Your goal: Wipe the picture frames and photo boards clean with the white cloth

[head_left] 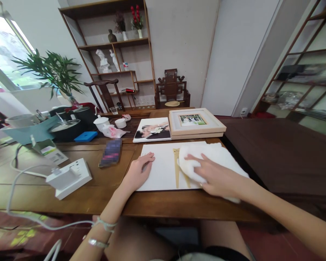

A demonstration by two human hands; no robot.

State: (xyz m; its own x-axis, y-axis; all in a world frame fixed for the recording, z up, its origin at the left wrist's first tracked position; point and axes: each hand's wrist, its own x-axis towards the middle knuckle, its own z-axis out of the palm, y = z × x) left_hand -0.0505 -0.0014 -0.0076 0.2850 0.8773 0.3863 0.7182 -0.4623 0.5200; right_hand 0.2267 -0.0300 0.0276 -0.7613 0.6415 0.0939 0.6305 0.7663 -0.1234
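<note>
While the white board [163,165] lies flat at the near edge of the wooden table [97,203], everything else is placed from it:

Left hand: the left hand [138,170] rests palm down on the board's left edge, fingers spread and flat — holding nothing, only pressing the board in place.

Right hand: the right hand [214,177] lies over a bunched white cloth [195,163] on the board's right part, fingers loosely curled onto it — pressing rather than gripping tightly, as far as I can tell.

Gold strip: a thin gold strip [176,165] runs down the board just left of the cloth.

Progress: by my judgement the wiping is under way; the cloth sits on the right part, and the bare left part shows no mark that would say whether it has been wiped.

Beyond the board: a framed picture [197,121] and a printed canvas [152,129] lie just behind it.

Left of the board: a phone [111,153] near, a white power strip [69,177] farther off.
</note>
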